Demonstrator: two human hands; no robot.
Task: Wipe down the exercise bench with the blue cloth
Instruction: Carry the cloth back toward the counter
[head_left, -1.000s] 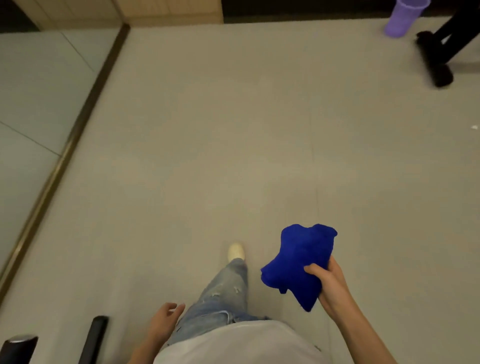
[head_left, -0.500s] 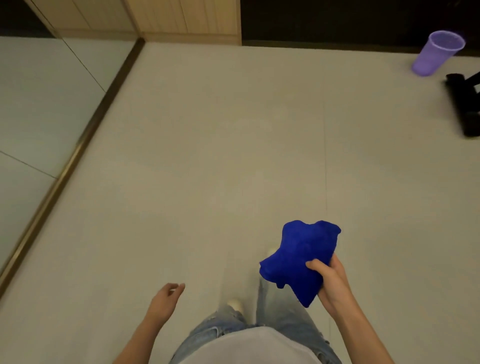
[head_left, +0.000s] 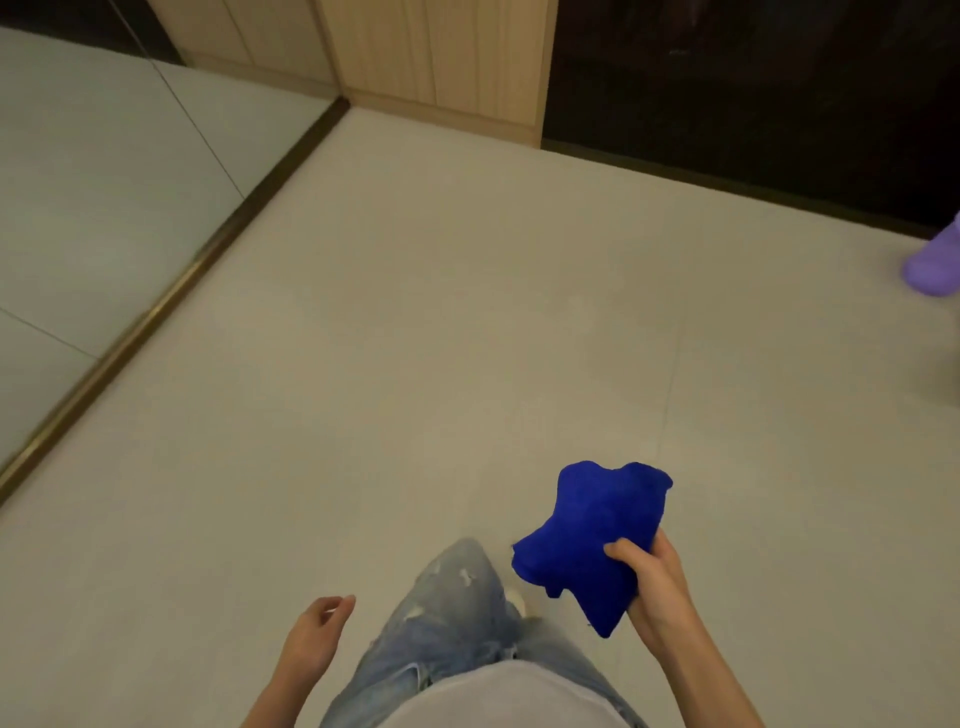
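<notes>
The right hand (head_left: 655, 590) grips the blue cloth (head_left: 592, 535) in a bunch, thumb on top, in the air above the floor (head_left: 415, 364) beside the forward leg (head_left: 457, 603); the left hand (head_left: 317, 639) hangs relaxed, fingers loosely curled, holding nothing. The exercise bench is not in view — I judge the step is bringing the cloth to it. To do this well, open the bunch flat over the palm before wiping — a crumpled cloth cleans only a narrow strip.
</notes>
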